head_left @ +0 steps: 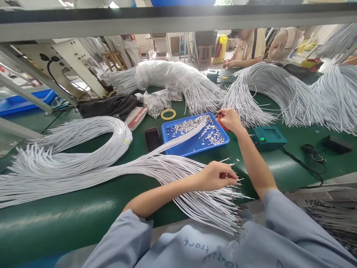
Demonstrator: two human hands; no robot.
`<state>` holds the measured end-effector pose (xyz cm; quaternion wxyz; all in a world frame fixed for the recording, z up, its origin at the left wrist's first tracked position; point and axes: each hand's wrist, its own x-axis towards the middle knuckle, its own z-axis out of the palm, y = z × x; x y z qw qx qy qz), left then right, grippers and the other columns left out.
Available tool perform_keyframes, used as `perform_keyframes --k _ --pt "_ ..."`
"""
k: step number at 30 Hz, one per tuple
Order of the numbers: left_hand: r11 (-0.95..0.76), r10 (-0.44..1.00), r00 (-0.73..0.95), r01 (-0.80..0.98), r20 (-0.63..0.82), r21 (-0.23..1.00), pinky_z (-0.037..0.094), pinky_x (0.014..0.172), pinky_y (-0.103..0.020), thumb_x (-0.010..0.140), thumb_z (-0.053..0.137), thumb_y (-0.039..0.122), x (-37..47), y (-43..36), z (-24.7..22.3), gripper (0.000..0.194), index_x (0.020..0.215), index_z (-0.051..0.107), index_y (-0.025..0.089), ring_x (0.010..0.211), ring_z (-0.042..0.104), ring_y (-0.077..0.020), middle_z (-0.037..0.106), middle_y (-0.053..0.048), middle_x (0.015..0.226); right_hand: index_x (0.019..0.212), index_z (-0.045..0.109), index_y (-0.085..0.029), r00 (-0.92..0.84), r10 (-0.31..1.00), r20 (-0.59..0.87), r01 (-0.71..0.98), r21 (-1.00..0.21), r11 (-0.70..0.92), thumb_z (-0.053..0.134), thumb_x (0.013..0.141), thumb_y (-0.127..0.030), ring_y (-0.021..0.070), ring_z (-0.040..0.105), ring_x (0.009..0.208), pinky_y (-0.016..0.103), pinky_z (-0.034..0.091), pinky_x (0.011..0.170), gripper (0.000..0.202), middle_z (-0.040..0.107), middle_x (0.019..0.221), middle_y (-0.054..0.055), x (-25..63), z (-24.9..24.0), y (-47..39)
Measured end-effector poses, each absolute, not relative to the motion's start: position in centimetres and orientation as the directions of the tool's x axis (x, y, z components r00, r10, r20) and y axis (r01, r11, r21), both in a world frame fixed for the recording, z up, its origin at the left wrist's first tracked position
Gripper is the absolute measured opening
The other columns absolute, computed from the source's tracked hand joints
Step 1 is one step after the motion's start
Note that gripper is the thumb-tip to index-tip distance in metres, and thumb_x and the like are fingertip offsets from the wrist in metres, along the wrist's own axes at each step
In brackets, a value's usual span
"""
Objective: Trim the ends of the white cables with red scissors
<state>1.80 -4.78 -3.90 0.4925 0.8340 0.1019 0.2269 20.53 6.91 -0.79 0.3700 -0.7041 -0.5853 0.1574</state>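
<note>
My left hand (219,176) is closed in a pinch over the fanned ends of a bundle of white wires (167,165). A single wire end shows at its fingertips. My right hand (231,120) is closed around a red-handled tool (223,123) at the right rim of a blue tray (178,152); its working end is mostly hidden, so I cannot tell its exact kind. Inside the tray lie many small silvery metal terminals (213,134). A thinner strand of wires (185,138) reaches over the tray, its ends resting among the terminals.
A green box (269,139) with a cable stands right of the tray. A phone (153,140), yellow tape roll (168,114) and bags of terminals (154,106) lie leftward. Large wire bundles (264,85) line the back. A co-worker (249,46) sits across; a shelf beam (178,26) crosses overhead.
</note>
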Motion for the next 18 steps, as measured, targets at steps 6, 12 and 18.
perform_keyframes --k 6,12,18 --pt "-0.713 0.621 0.783 0.557 0.015 0.426 0.051 0.084 -0.026 0.094 0.049 0.027 1.4 0.0 -4.0 0.026 0.108 0.070 0.020 0.096 0.066 -0.0169 0.069 -0.006 0.107 0.085 0.069 -0.015 0.261 0.932 0.252 0.596 -0.802 0.050 0.068 0.063 -0.030 0.0211 0.062 0.071 0.033 0.047 0.067 0.027 0.067 0.072 0.006 20.6 -0.3 6.7" --pt "-0.447 0.880 0.466 0.877 -0.090 0.174 0.050 0.092 -0.044 0.090 0.053 0.018 -1.6 7.4 -4.6 0.022 0.103 0.068 0.008 0.112 0.060 -0.0305 0.064 -0.017 0.111 0.086 0.065 -0.017 0.306 0.894 0.326 0.415 -0.891 0.183 0.064 0.068 -0.025 0.0086 0.045 0.051 0.026 0.038 0.053 0.019 0.056 0.059 -0.003 19.8 1.3 5.3" --pt "-0.351 0.913 0.366 0.930 -0.182 0.109 0.053 0.092 -0.043 0.092 0.057 0.035 -3.2 9.5 -6.4 0.033 0.116 0.059 0.013 0.106 0.061 -0.0203 0.062 -0.009 0.117 0.087 0.065 -0.018 0.284 0.890 0.358 0.289 -0.917 0.276 0.069 0.066 -0.029 0.0081 0.044 0.049 0.024 0.034 0.051 0.023 0.053 0.055 -0.006 18.9 2.3 3.7"
